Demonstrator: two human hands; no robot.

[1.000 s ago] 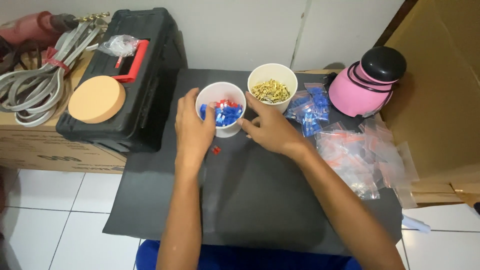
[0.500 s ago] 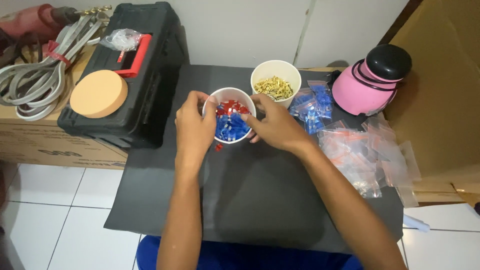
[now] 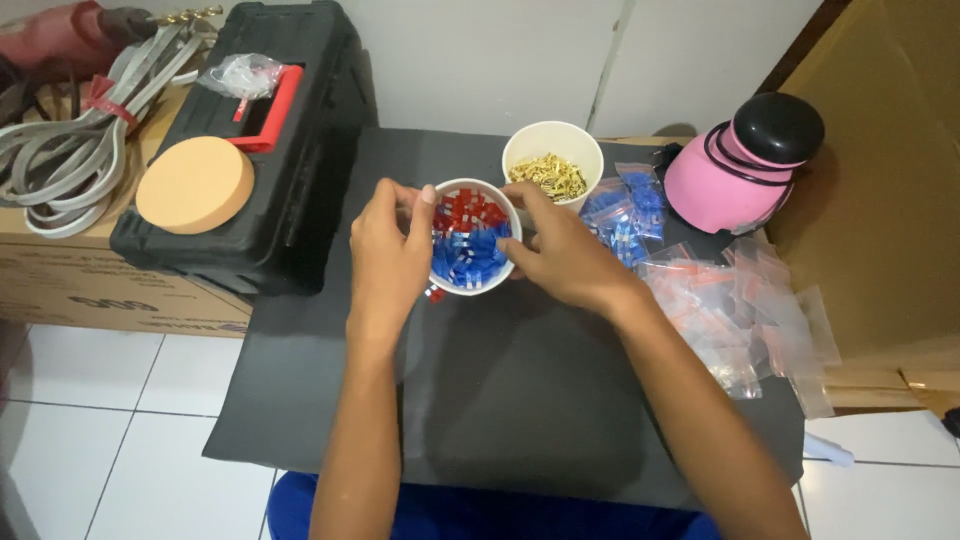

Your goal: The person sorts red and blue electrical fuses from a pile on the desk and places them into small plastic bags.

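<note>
A white paper cup (image 3: 472, 240) full of small red and blue plastic pieces is tilted toward me over the dark mat (image 3: 520, 390). My left hand (image 3: 388, 255) grips its left side and my right hand (image 3: 560, 255) grips its right side. A small red piece (image 3: 435, 294) lies on the mat just under the cup. Behind it stands a second white cup (image 3: 553, 160) holding small brass-coloured metal pieces.
A black toolbox (image 3: 270, 170) with a red handle and a round tan pad (image 3: 194, 184) sits at the left. Coiled grey cable (image 3: 60, 160) lies on a cardboard box. A pink and black jug (image 3: 745, 165) and several small plastic bags (image 3: 740, 310) lie at the right.
Both hands have closed round the cup of red and blue pieces, drawn it nearer to me and tipped it toward me. The cup of brass pieces has stayed put.
</note>
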